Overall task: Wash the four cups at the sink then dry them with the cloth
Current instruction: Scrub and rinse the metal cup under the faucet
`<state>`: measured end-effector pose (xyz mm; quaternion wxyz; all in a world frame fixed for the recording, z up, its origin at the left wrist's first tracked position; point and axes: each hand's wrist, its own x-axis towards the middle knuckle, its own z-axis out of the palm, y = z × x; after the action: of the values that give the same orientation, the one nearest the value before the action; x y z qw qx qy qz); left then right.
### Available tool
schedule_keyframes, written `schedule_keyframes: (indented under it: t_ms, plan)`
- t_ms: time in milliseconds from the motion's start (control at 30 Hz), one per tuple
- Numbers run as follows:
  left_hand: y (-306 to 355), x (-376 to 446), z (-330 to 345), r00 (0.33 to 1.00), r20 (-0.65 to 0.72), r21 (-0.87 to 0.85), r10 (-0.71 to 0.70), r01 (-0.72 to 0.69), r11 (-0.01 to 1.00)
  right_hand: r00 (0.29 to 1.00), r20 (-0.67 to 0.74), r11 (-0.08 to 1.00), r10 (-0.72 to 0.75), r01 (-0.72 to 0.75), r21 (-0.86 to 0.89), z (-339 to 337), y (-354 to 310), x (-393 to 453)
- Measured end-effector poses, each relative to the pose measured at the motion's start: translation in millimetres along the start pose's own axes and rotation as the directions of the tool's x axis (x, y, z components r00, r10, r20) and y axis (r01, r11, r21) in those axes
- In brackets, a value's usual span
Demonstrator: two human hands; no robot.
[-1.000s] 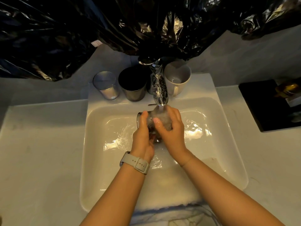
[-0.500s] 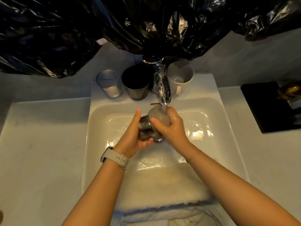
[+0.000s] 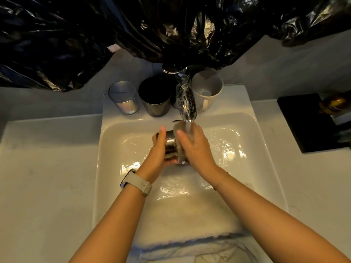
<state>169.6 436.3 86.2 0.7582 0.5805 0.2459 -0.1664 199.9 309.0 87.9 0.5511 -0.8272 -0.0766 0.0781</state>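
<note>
Over the white sink (image 3: 252,130), my left hand (image 3: 156,150) holds a shiny metal cup (image 3: 170,142) on its side under the running tap (image 3: 187,103). My right hand (image 3: 193,147) grips a pale soapy sponge (image 3: 181,130) pressed against the cup's right end, water falling on it. Three more cups stand on the sink's back ledge: a clear glass (image 3: 124,97), a dark metal tumbler (image 3: 154,96) and a white mug (image 3: 207,90). A white cloth (image 3: 186,224) hangs over the sink's near rim.
Black plastic sheeting (image 3: 152,29) hangs low over the back wall and tap. A black tray (image 3: 307,122) with a gold object sits on the right counter. Pale countertop (image 3: 47,177) lies to both sides of the sink.
My left hand has turned and shifted on the cup, now cradling it from the left. The right hand keeps the sponge against the cup under the water.
</note>
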Motion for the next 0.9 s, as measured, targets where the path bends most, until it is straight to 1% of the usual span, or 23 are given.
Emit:
schedule_keyframes:
  t_ms: [33, 67, 100, 133, 167, 200, 233, 267, 300, 333, 367, 400, 467, 500, 533, 567, 600, 633, 733, 800, 833, 900]
  plan:
    - [4, -1, 1, 0.999, 0.02, -0.039, -0.042, 0.043, 0.998, 0.998, -0.005, 0.997, -0.069, 0.069, -0.022, -1, 2, -4]
    - [8, -3, 2, 0.998, 0.023, -0.065, -0.055, 0.057, 0.996, 0.994, -0.01, 0.993, -0.108, 0.107, -0.046, 0, 6, -5]
    - [10, -4, 3, 0.999, 0.005, -0.073, -0.041, 0.041, 0.996, 0.992, -0.025, 0.99, -0.127, 0.125, -0.057, 0, 7, -6]
    - [11, -4, 6, 0.999, -0.031, -0.044, 0.007, -0.008, 0.999, 0.992, -0.053, 0.993, -0.113, 0.11, -0.051, 2, 8, -5]
    - [12, -4, 9, 0.993, -0.073, 0.03, 0.093, -0.091, 0.995, 0.995, -0.087, 0.999, -0.038, 0.037, -0.008, 4, 6, -2]
    - [11, -5, 11, 0.972, -0.102, 0.161, 0.21, -0.192, 0.968, 0.992, -0.096, 0.996, 0.086, -0.082, 0.041, 3, 2, 2]
    - [8, -3, 10, 0.933, -0.098, 0.321, 0.346, -0.3, 0.898, 0.969, -0.053, 0.968, 0.241, -0.236, 0.089, 1, -2, 7]
    - [5, -2, 8, 0.894, -0.054, 0.456, 0.445, -0.374, 0.808, 0.914, 0.025, 0.898, 0.406, -0.404, 0.176, -3, -4, 12]
    - [2, -4, 5, 0.869, 0.007, 0.534, 0.495, -0.422, 0.733, 0.836, 0.135, 0.792, 0.532, -0.548, 0.27, -9, -7, 13]
    - [-3, -4, 2, 0.865, 0.061, 0.553, 0.499, -0.445, 0.704, 0.783, 0.223, 0.709, 0.581, -0.621, 0.333, -14, -10, 11]
    - [-6, -4, 0, 0.879, 0.092, 0.539, 0.468, -0.439, 0.719, 0.778, 0.264, 0.689, 0.57, -0.628, 0.362, -18, -9, 9]
    - [-7, -3, -2, 0.91, 0.097, 0.506, 0.402, -0.393, 0.768, 0.812, 0.252, 0.722, 0.526, -0.583, 0.373, -18, -7, 7]
    - [-1, -5, -1, 0.978, 0.097, 0.42, 0.182, -0.206, 0.884, 0.907, 0.132, 0.847, 0.399, -0.42, 0.325, -15, 3, 0]
    - [3, -6, 1, 0.994, 0.094, 0.356, 0.055, -0.085, 0.931, 0.943, 0.066, 0.902, 0.326, -0.331, 0.278, -13, 7, -4]
    - [8, -8, 3, 0.995, 0.087, 0.269, -0.042, 0.017, 0.963, 0.962, 0.019, 0.929, 0.272, -0.267, 0.256, -12, 7, -8]
    - [10, -8, 3, 0.993, 0.074, 0.19, -0.089, 0.073, 0.979, 0.972, -0.008, 0.939, 0.236, -0.226, 0.259, -10, 6, -11]
    - [10, -6, 4, 0.994, 0.046, 0.143, -0.096, 0.089, 0.986, 0.98, -0.028, 0.949, 0.198, -0.184, 0.255, -9, 4, -14]
    - [9, -4, 6, 0.997, 0.002, 0.133, -0.077, 0.076, 0.988, 0.984, -0.046, 0.958, 0.173, -0.157, 0.24, -7, 2, -17]
    - [0, -1, 9, 0.986, -0.158, 0.206, 0.053, -0.019, 0.978, 0.98, -0.126, 0.976, 0.154, -0.131, 0.176, -3, -8, -20]
    - [-3, -4, 10, 0.952, -0.238, 0.335, 0.191, -0.104, 0.937, 0.962, -0.174, 0.969, 0.208, -0.179, 0.17, -4, -8, -18]
    - [-3, -6, 9, 0.927, -0.26, 0.42, 0.269, -0.142, 0.896, 0.951, -0.179, 0.957, 0.253, -0.22, 0.188, -6, -6, -16]
    - [-2, -10, 9, 0.884, -0.272, 0.549, 0.379, -0.181, 0.816, 0.919, -0.164, 0.917, 0.359, -0.314, 0.245, -9, 0, -15]
